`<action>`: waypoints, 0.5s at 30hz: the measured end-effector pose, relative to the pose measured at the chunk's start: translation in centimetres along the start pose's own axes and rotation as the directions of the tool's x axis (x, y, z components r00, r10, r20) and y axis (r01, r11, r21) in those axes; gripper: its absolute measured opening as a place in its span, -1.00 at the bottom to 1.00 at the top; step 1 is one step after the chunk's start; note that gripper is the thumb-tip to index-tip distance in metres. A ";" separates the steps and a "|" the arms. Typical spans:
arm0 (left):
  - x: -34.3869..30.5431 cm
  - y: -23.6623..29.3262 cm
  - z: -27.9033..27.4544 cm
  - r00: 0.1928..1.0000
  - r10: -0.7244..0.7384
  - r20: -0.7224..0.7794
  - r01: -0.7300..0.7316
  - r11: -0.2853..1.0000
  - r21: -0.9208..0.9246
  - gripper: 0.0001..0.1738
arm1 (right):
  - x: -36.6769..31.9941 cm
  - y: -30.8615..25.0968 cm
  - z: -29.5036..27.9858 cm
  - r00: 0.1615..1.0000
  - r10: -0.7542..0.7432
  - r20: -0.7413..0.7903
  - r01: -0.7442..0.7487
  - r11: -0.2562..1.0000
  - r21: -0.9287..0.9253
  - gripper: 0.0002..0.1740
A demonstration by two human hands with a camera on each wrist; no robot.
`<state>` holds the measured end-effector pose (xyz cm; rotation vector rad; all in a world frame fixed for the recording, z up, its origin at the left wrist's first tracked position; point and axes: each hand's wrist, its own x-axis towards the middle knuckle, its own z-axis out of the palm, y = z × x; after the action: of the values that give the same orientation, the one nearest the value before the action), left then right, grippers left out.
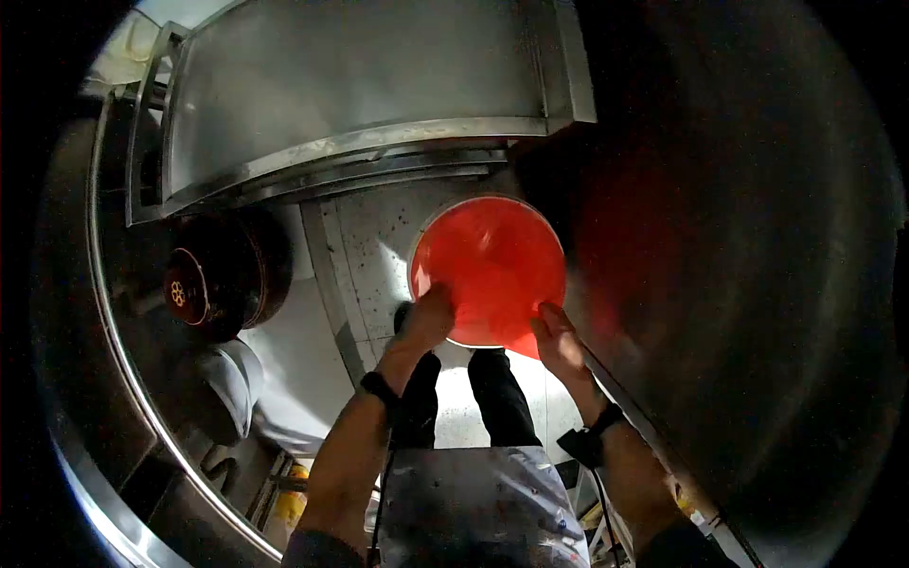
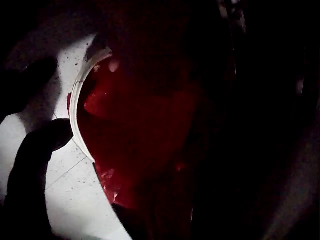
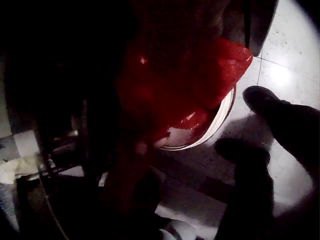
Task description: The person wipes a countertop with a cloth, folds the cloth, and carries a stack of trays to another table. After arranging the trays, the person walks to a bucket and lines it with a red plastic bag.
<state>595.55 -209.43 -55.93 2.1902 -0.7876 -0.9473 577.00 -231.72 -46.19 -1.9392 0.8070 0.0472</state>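
A thin, glossy red plastic bag (image 1: 492, 270) spreads across a round bin with a pale rim (image 2: 75, 107), which stands on the tiled floor at the person's feet. My left hand (image 1: 431, 317) grips the bag at the near left, fingers curled over the red plastic. On the near right, my right hand (image 1: 561, 343) pinches the bag's edge between thumb and fingers. One corner of the bag (image 3: 240, 55) pokes out beyond the rim in the right wrist view. Both wrist views are very dark, and the fingers are mostly lost in shadow there.
A steel table (image 1: 360, 76) stands beyond the bin. To the left, a dark round container with a flower mark (image 1: 194, 289) sits near a curved metal rail (image 1: 118, 341). A large dark metal surface (image 1: 748, 312) rises on the right. The person's shoes (image 3: 260, 100) are close to the bin.
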 end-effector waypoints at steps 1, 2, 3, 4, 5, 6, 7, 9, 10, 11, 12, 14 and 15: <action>0.5 0.1 0.9 0.997 0.038 0.070 -0.039 0.999 0.023 -0.76 | 0.6 1.4 0.8 0.998 0.028 0.048 -0.030 0.999 0.037 -0.71; 1.1 -0.2 1.3 0.988 0.072 0.139 -0.079 0.996 0.044 -0.78 | 0.7 6.7 3.6 0.999 0.023 -0.032 -0.020 0.996 0.085 -0.71; 1.0 -1.0 1.7 0.988 0.071 0.139 -0.077 0.996 0.043 -0.78 | 1.1 7.5 2.9 0.999 0.024 -0.030 -0.021 0.996 0.083 -0.71; 0.6 -1.8 2.1 0.995 0.077 -0.063 -0.083 0.992 -0.095 -0.81 | 1.7 7.9 1.7 0.992 0.127 0.024 -0.083 0.478 0.874 -0.74; 0.3 -2.4 2.3 0.965 0.051 -0.259 -0.112 0.968 -0.226 -0.84 | 2.3 7.8 0.8 0.980 0.143 0.141 -0.058 -0.471 0.880 -0.76; 0.0 -1.1 0.2 0.935 -0.019 -0.353 -0.008 0.997 -0.076 -0.85 | 2.6 3.5 0.5 0.983 0.077 0.166 -0.098 -0.547 0.832 -0.64; -0.4 1.0 -2.9 0.890 -0.070 -0.451 0.111 0.992 0.066 -0.86 | 2.2 3.4 0.9 0.982 0.084 0.171 -0.098 -0.549 0.830 -0.64; -0.9 -0.1 -3.7 0.885 -0.018 -0.466 0.118 0.975 0.187 -0.79 | 1.9 4.5 1.4 0.971 0.219 0.093 -0.004 -0.378 0.926 -0.60; -0.7 -1.8 -2.2 0.869 -0.135 -0.476 0.075 0.987 -0.142 -0.76 | 1.5 5.2 1.5 0.960 0.278 0.041 0.040 -0.281 0.959 -0.58; -0.3 -3.6 -0.7 0.856 -0.246 -0.456 0.016 0.892 -0.452 -0.72 | 1.7 7.9 2.5 0.948 0.319 -0.004 0.046 -0.123 0.991 -0.60; 0.4 -4.8 0.6 0.875 -0.261 -0.408 -0.029 0.814 -0.581 -0.72 | 1.6 12.1 3.6 0.945 0.322 -0.057 0.015 0.132 0.991 -0.61; -0.2 -4.7 0.1 0.884 -0.241 -0.400 -0.039 0.816 -0.577 -0.71 | 1.7 20.4 5.3 0.957 0.251 -0.142 -0.091 0.729 0.678 -0.64; -0.9 -4.9 -0.4 0.899 -0.217 -0.380 -0.049 0.813 -0.580 -0.70 | 1.8 18.5 5.8 0.961 0.245 -0.126 -0.097 0.729 0.678 -0.64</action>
<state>596.73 -205.61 -58.88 1.7881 -0.1453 -0.5918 569.90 -233.18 -64.32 -1.1852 0.9788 -0.3062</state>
